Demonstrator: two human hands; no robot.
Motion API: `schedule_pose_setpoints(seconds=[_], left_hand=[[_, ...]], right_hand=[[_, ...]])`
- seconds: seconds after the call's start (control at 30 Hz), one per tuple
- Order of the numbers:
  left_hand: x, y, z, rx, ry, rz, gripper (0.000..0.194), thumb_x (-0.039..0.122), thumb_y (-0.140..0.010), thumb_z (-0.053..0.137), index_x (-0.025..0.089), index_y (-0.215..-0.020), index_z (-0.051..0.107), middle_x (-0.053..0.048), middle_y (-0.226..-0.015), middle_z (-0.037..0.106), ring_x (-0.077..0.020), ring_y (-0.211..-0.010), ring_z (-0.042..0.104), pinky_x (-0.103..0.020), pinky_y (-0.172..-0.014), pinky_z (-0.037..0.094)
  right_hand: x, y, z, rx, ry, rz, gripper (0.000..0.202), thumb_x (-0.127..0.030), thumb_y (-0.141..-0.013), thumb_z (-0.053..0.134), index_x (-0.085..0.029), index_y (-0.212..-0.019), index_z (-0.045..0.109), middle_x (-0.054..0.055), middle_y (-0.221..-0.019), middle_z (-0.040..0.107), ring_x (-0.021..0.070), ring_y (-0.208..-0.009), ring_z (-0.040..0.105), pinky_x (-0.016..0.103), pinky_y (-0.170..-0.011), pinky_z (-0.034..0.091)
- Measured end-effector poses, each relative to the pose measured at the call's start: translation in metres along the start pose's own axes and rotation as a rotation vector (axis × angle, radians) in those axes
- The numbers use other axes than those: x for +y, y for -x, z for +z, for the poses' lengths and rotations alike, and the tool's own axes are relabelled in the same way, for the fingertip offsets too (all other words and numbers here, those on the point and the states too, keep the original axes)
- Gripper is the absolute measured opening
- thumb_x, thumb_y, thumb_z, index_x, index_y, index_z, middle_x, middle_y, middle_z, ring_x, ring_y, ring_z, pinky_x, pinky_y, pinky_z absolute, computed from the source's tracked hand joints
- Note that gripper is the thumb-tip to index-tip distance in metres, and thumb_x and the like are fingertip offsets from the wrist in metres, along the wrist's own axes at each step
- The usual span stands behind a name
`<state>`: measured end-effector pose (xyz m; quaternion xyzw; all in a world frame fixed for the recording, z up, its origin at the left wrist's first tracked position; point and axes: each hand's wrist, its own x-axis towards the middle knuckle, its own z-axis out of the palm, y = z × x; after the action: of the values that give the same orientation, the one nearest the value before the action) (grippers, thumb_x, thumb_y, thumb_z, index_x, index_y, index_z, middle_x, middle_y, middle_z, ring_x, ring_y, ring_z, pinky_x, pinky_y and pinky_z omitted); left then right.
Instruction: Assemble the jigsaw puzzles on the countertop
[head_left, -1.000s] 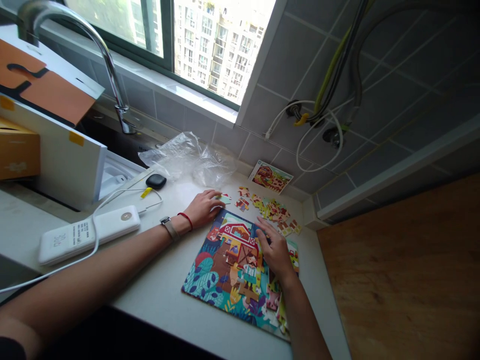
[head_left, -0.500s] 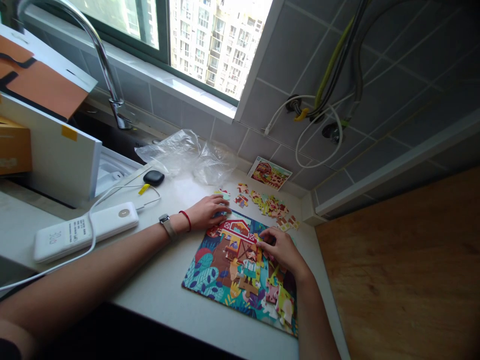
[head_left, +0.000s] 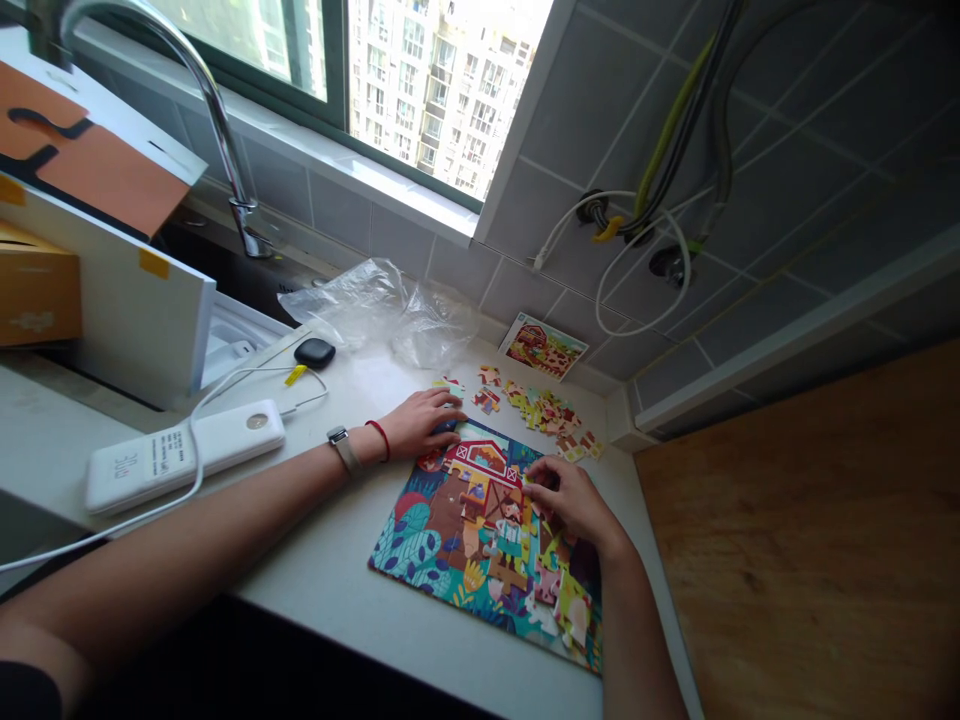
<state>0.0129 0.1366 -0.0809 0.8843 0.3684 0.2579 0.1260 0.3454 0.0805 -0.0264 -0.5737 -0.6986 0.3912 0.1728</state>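
A farm-scene jigsaw puzzle (head_left: 405,540) lies on the white counter, partly put together in its blue-green board. My left hand (head_left: 421,424) rests flat at the board's upper left corner, fingers stretched out and slightly apart. Close to its fingertips is a loose puzzle piece (head_left: 450,386). Over the right part of the puzzle, beside the red barn roof, my right hand (head_left: 571,497) pinches a small puzzle piece between thumb and fingers; the piece is mostly hidden. Several loose pieces (head_left: 544,410) lie behind the board. A picture card (head_left: 541,346) of the farm leans against the tiled wall.
Crumpled clear plastic (head_left: 431,325) lies behind my left hand. To the left are a white power bank (head_left: 184,455) with a cable, a small black case (head_left: 314,352) and boxes (head_left: 135,290) by the sink tap (head_left: 240,205). A wooden panel (head_left: 810,540) borders the right side.
The whole view has shifted slightly. Both hands stay at nearly the same places on the puzzle, with my right hand still pinching beside the barn.
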Motion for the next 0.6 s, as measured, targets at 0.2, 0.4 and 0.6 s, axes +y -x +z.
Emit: schedule_pose_setpoints(seconds=[0.2, 0.4, 0.6], left_hand=[[0.003, 0.001, 0.004, 0.033, -0.014, -0.012, 0.037, 0.051, -0.101, 0.064, 0.026, -0.127, 0.072, -0.013, -0.134, 0.066, -0.0342, -0.133, 0.056, -0.052, -0.110, 0.049], [0.009, -0.001, 0.003, 0.031, -0.030, -0.026, 0.037, 0.049, -0.101, 0.064, 0.023, -0.126, 0.072, -0.014, -0.132, 0.066, -0.0347, -0.130, 0.059, -0.052, -0.109, 0.051], [0.010, -0.002, 0.004, 0.043, -0.037, -0.055, 0.037, 0.049, -0.101, 0.063, 0.025, -0.129, 0.071, -0.014, -0.133, 0.066, -0.0341, -0.129, 0.059, -0.052, -0.109, 0.050]], right_hand=[[0.002, 0.001, -0.002, -0.040, -0.069, 0.047, 0.028, -0.042, -0.079, 0.077, -0.021, -0.093, 0.066, -0.003, -0.068, 0.066, 0.0134, -0.047, 0.060, 0.024, -0.044, 0.044], [0.005, 0.000, -0.003, -0.040, -0.051, 0.035, 0.025, -0.042, -0.079, 0.074, -0.020, -0.090, 0.066, -0.002, -0.068, 0.068, 0.0137, -0.048, 0.061, 0.023, -0.045, 0.044], [0.004, 0.002, -0.001, -0.062, -0.101, 0.060, 0.026, -0.045, -0.083, 0.071, -0.022, -0.089, 0.062, -0.005, -0.058, 0.063, 0.0133, -0.041, 0.057, 0.022, -0.040, 0.041]])
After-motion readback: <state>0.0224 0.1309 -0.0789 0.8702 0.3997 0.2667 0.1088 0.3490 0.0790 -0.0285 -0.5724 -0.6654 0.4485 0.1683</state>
